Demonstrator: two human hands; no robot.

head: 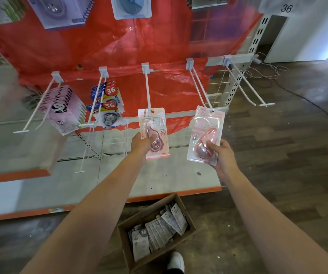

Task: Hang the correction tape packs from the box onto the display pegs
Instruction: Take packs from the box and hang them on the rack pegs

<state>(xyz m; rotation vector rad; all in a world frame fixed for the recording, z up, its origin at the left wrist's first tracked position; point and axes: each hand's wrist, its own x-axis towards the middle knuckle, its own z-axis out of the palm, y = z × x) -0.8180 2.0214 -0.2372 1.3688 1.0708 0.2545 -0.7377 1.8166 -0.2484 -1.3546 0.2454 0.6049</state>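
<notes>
- Two pink packs are held up at the pegs, one per hand.
- Left hand [141,143] pinches a pack [155,133] at the middle peg [148,91]'s tip.
- Right hand [221,155] grips the other pack [205,133] by its lower edge, beside the next peg [199,86].
- Box [185,210] of packs sits on the floor below.

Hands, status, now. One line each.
Left hand: holding a pink correction tape pack at the middle peg.
Right hand: holding another pink pack.
</notes>
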